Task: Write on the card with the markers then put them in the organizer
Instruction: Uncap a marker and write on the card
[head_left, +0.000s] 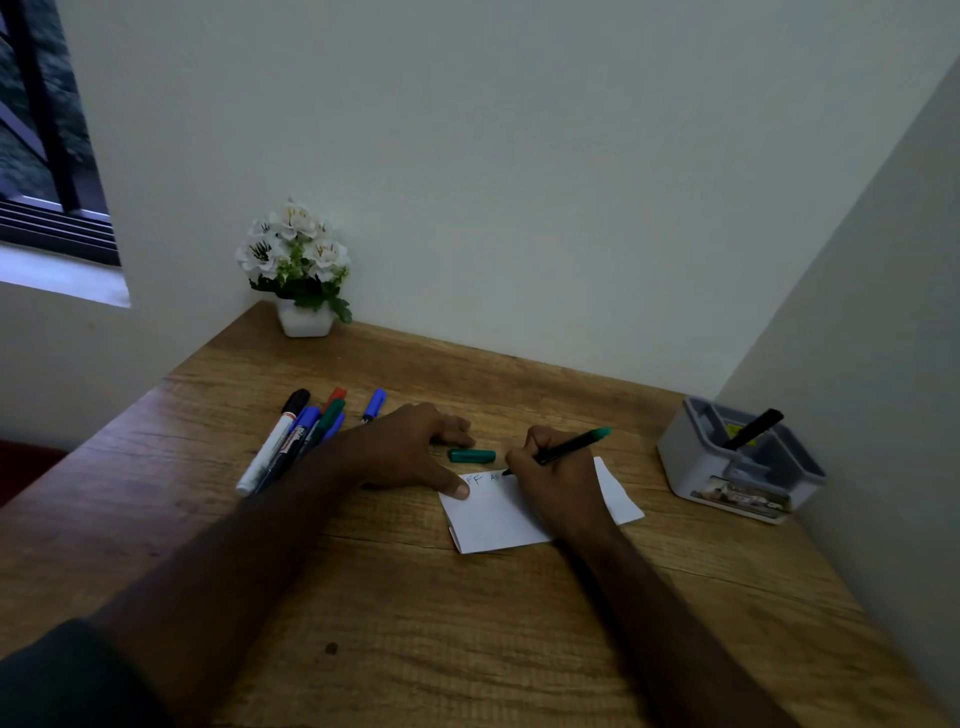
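Observation:
A white card (493, 519) lies on the wooden desk (467, 623) with a few letters written along its top edge. My right hand (556, 483) grips a green-ended marker (571, 446), tip touching the card near the letters. My left hand (410, 452) rests flat, thumb pressing the card's top left corner. The marker's green cap (471, 456) lies just beyond the card, between my hands. Several more markers (301, 436) lie in a bunch to the left, partly under my left forearm. A grey organizer (737, 467) stands at the right with one black marker (753, 428) leaning in it.
A white pot of artificial flowers (301, 270) stands in the desk's back left corner. Walls close the desk at the back and right. A window (47, 156) is at the far left.

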